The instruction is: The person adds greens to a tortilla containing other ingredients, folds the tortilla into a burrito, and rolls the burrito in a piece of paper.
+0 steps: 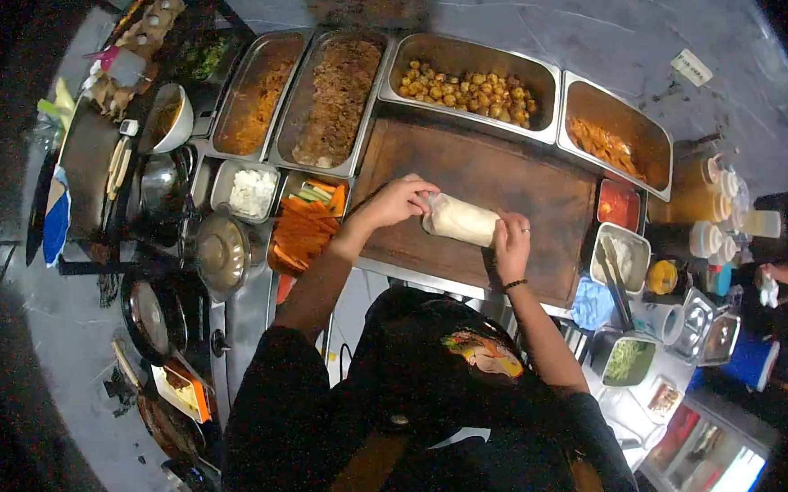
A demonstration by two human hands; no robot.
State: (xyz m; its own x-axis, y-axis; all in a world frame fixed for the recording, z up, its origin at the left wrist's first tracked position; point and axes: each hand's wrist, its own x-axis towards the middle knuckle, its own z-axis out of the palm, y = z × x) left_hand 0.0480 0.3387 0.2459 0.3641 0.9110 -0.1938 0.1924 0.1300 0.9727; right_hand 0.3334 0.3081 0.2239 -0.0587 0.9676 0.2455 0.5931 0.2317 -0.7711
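Note:
A pale, thick roll [461,221], apparently in transparent plastic film, lies at a slant over the brown cutting board [422,149]. The fingers of my left hand [401,200] pinch the film at the roll's left end. My right hand [513,240], with a ring on one finger, is wrapped around its right end. What fills the roll is hidden. Just left of the board, a container of sliced carrot and cucumber [306,224] sits beside a small steel pan of white crumbly food [253,190].
Behind the board stand steel pans of browned minced food [344,93], small round potatoes [469,89] and orange strips [601,145]. Tongs [614,280] rest across a white-filled pan at right, near a crumpled blue cloth [591,301]. Sauce bottles [709,193] stand far right; a glass lid [223,256] is left.

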